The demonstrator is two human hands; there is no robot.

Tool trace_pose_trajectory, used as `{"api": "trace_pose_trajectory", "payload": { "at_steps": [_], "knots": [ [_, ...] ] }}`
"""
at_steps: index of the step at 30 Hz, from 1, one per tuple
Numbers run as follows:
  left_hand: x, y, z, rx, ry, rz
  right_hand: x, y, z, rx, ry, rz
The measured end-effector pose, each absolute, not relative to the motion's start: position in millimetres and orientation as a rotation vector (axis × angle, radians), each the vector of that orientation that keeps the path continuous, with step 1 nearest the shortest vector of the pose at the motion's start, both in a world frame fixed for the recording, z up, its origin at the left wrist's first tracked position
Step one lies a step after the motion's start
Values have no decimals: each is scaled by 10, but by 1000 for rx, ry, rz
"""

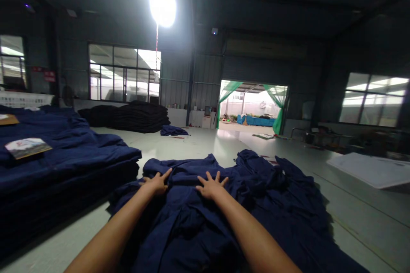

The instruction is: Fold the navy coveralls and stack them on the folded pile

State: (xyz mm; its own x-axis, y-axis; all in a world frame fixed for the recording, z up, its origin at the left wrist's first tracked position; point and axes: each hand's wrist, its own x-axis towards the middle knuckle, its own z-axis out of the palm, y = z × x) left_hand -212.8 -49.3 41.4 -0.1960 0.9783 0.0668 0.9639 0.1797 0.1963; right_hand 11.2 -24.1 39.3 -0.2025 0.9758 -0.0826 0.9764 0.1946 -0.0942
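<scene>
A heap of navy blue cloth [256, 196] lies spread on the pale floor in front of me. Both my arms reach forward over it. My left hand [156, 182] rests flat on the cloth with fingers spread, near the far left edge of the heap. My right hand [210, 185] lies flat a little to the right of it, fingers also spread, palm down on the same fabric. Neither hand grips anything.
A tall stack of folded navy cloth [64, 166] with paper cards [27, 147] on top stands at the left. A black fabric pile [128, 117] lies by the far windows. An open doorway [253, 111] with green netting faces me. A white board [371, 170] lies at the right.
</scene>
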Motion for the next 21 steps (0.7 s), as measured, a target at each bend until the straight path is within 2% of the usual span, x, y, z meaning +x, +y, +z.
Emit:
{"api": "trace_pose_trajectory", "payload": {
  "at_steps": [3, 7, 14, 21],
  "knots": [
    [-2091, -413, 116, 1909, 2276, 91, 229, -110, 38, 1912, 2473, -196],
    [-1966, -220, -37, 1988, 2242, 62, 474, 86, -197, 1925, 2515, -234],
    [-1069, 49, -108, 2254, 2024, 86, 1432, 191, -222, 2117, 2352, -210],
    [-309, -40, -150, 2407, 1765, 164, 2259, -200, -205, 2324, 2078, -231]
  ]
}}
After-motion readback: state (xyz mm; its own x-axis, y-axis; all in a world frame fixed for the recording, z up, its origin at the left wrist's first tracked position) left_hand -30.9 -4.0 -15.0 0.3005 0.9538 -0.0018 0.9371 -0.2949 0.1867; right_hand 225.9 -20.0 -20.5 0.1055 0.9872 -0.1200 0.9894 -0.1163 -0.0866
